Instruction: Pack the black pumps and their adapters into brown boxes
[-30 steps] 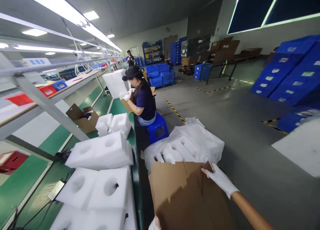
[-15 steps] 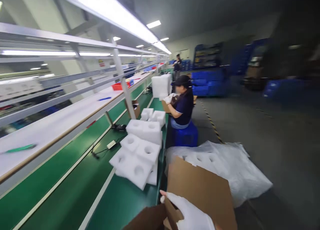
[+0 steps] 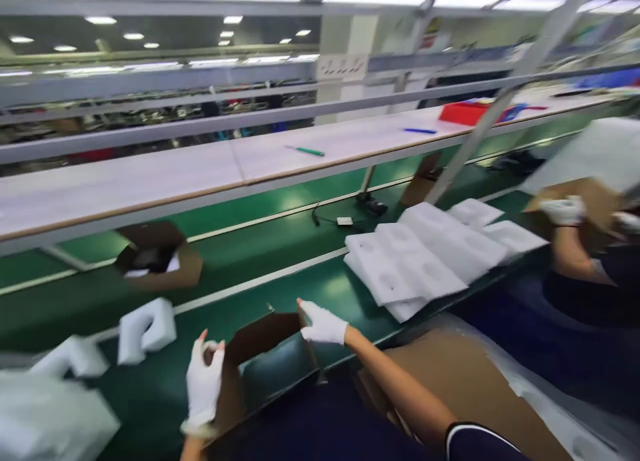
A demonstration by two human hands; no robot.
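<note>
Both my hands wear white gloves with bare fingertips. An opened-out brown cardboard box (image 3: 263, 333) stands on the green bench in front of me, and the green surface shows through its middle. My left hand (image 3: 204, 384) pinches the box's left side, thumb and fingers curled around the cardboard. At the far right corner, my right hand (image 3: 323, 322) grips the top edge of the box. Left of it lie white foam pieces (image 3: 159, 327) with round cut-outs. More foam blocks (image 3: 400, 261) are piled to the right on the bench.
Flat cardboard (image 3: 465, 387) leans at my right side, beside plastic wrapping. A co-worker's gloved hand (image 3: 565, 211) holds another box (image 3: 597, 201) at the right. Behind the bench, a white shelf (image 3: 195, 171) carries a green pen-like tool (image 3: 310, 152) and a red bin (image 3: 463, 113).
My view has swung left to face the bench. The folded brown cardboard, earlier by a gloved hand low in view, now appears opened out on the bench between both hands.
</note>
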